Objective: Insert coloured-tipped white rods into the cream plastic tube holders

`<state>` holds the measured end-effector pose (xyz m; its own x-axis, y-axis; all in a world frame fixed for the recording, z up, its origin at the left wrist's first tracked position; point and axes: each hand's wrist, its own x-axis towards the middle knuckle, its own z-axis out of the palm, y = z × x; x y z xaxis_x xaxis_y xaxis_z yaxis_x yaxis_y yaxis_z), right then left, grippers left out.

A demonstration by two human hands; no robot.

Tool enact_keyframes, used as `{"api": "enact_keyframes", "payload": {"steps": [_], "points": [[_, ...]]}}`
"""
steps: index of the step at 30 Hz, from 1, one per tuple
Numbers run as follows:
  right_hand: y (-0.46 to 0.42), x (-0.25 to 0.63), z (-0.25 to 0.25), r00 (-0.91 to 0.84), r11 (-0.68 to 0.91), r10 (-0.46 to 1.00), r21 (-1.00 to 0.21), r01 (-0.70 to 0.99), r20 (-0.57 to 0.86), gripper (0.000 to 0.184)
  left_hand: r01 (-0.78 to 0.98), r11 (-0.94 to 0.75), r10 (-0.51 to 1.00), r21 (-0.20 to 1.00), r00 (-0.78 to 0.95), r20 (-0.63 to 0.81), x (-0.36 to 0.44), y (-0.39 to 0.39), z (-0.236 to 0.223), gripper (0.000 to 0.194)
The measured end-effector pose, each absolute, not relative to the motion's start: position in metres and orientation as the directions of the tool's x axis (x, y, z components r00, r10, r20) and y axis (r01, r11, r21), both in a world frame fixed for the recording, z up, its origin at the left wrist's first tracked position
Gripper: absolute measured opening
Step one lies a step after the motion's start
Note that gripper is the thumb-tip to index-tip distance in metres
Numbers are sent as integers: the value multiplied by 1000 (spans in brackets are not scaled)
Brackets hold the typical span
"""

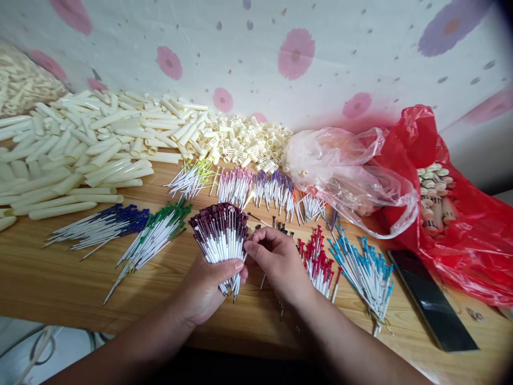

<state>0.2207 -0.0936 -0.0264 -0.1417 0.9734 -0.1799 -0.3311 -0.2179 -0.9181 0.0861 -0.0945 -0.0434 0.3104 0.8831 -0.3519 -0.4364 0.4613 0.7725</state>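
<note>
My left hand [212, 280] is closed round a fanned bundle of white pen refills with dark maroon tops [220, 230], tips pointing down. Against the bundle's right side, my right hand [280, 262] pinches at the top of a single maroon refill [255, 231]; its lower part is partly hidden by the fingers. Red-topped refills [318, 262] and a few black-topped ones [282, 227] lie just beyond and beside my right hand. Green-topped refills [154, 235] and dark blue-topped refills [108, 224] rest left of the bundle.
Cream pen barrels [80, 139] and short slotted cream parts [248, 141] are heaped at the back. Yellow [192, 179], pink [234, 187] and purple refills [274, 187] lie before them. Right are blue refills [364, 272], a phone [433, 299], a clear bag [340, 160] and a red bag [460, 240].
</note>
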Motion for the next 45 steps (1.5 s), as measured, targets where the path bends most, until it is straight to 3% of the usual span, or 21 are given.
{"api": "enact_keyframes", "payload": {"steps": [5, 11, 18, 29, 35, 45], "points": [[-92, 220, -22, -118, -210, 975, -955, -209, -188, 24, -472, 499, 864, 727, 335, -375, 84, -94, -48, 26], [-91, 219, -27, -121, -321, 947, -895, -309, -298, 27, -433, 538, 841, 723, 335, -425, 84, -95, -46, 26], [-89, 216, -32, -107, -330, 943, -847, -416, -314, 33, -438, 549, 836, 712, 284, -470, 86, -94, -44, 33], [-91, 216, -30, -105, -290, 957, -864, -410, -271, 30, -463, 516, 856, 721, 279, -435, 85, -94, -47, 35], [-92, 216, -29, -103, -275, 962, -903, -330, -255, 20, -434, 510, 860, 743, 239, -451, 87, -94, -40, 31], [-89, 214, -22, 106, -223, 927, -755, -617, -361, 11, -433, 555, 832, 710, 270, -486, 84, -94, -42, 23]]}}
